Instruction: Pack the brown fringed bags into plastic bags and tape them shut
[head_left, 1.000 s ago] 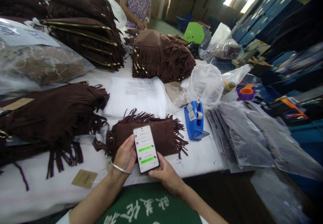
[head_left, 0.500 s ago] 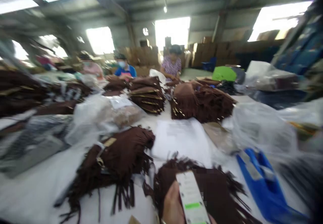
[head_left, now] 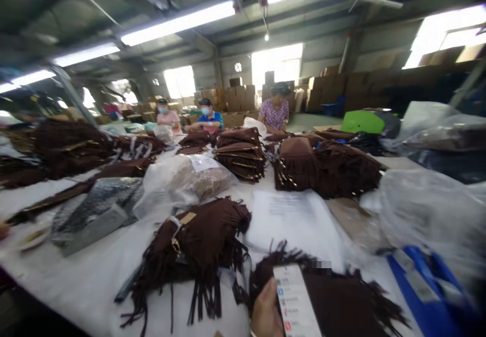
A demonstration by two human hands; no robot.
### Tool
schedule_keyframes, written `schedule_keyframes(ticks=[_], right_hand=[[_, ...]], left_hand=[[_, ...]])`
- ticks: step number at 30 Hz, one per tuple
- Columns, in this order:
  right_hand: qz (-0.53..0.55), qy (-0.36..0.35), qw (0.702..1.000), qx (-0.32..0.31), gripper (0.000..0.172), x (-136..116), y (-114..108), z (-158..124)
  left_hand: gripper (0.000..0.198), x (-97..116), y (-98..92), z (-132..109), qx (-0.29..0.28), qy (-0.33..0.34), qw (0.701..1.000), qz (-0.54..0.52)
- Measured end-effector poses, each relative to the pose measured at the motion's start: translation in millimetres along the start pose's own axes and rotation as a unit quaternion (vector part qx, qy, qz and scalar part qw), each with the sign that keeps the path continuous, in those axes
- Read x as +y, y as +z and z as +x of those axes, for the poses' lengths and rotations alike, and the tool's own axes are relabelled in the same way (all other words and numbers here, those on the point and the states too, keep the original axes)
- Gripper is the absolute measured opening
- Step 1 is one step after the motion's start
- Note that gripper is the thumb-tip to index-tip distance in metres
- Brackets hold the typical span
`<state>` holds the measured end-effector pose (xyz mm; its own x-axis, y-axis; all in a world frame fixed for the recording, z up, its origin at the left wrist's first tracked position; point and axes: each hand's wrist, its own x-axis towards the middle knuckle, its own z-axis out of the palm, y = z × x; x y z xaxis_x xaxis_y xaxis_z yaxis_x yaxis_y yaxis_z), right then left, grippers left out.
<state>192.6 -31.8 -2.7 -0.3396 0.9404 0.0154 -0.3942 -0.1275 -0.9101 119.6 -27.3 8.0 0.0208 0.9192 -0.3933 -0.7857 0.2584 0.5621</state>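
Observation:
My left hand (head_left: 266, 310) is closed round a white-screened phone (head_left: 298, 301) at the bottom centre, thumb along its left edge. Small coloured icons run down the lit screen. Behind and right of the phone lies a dark brown fringed piece (head_left: 349, 301). To the left, a brown fringed bag (head_left: 214, 230) with a gold clasp and a tan tag rests on the white table (head_left: 94, 281). White printed sheets (head_left: 296, 220) lie beyond the phone. My right hand is out of view.
Stacked brown bags (head_left: 241, 155) and a fringed pile (head_left: 334, 167) stand farther back. Clear plastic bags (head_left: 429, 215) and a blue object (head_left: 429, 291) are at the right. Another plastic bag (head_left: 186, 177) lies left of centre. Several people sit across the table.
The view has shifted, so the scene sits farther right and shows more ceiling lights. The phone screen now shows a list of icons instead of green bars. My left hand still holds the phone.

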Motion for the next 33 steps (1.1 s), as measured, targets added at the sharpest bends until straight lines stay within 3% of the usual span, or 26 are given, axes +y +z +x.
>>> schedule_keyframes(ticks=[3,6,10,20,33], right_hand=[[0.023,0.072,0.995,0.07,0.065,-19,-23,-68],[0.097,0.121,0.984,0.092,0.066,-42,-25,-98],[0.148,0.142,0.973,0.103,0.062,-53,-24,-98],[0.184,0.156,0.962,0.126,0.056,-55,-35,-105],[0.202,0.163,0.956,0.137,0.049,-55,-41,-107]], left_hand=[[0.029,9,13.3,-13,0.027,-0.01,0.999,0.043],[0.025,9,12.9,-8,0.021,-0.064,0.997,0.027],[0.024,3,9.5,-5,0.019,-0.089,0.996,0.026],[0.027,-9,16.3,-5,0.008,-0.097,0.994,0.048],[0.03,-14,10.6,-7,0.0,-0.102,0.993,0.065]])
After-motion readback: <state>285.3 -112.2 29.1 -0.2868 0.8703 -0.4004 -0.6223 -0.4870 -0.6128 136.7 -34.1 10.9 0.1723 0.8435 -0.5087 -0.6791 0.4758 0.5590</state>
